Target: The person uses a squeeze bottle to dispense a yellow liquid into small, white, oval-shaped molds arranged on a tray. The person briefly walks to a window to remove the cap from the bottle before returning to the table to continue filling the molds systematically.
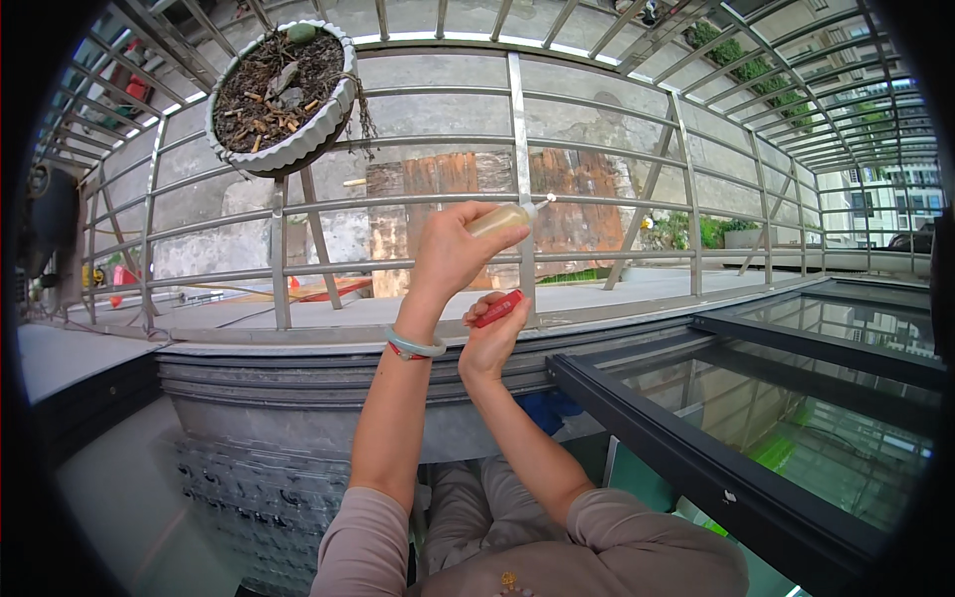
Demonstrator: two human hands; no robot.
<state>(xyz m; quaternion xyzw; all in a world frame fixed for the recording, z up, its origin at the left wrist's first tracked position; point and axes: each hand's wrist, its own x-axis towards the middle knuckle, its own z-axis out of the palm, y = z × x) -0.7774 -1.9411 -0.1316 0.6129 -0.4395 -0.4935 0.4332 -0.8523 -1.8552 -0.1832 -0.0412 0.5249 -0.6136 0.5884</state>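
Note:
My left hand (445,244), with a pale bangle and a red band at the wrist, reaches out over the window sill. Its fingers are wrapped round a small squeeze bottle (497,221) with cloudy, pale yellow contents. The bottle lies tilted, its thin nozzle pointing right, and something white shows at the tip near a metal bar. Lower and a little to the right, my right hand (492,343) is closed on a small flat red packet (499,309) with pale print. The two hands are apart.
A metal window cage (398,267) surrounds the ledge, its bars crossing just beyond my hands. At the far left a white oval planter (343,95) holds soil and dry bits. Dark sliding window frames (637,418) stand on the right. Rusty boards (428,184) show beneath the bars.

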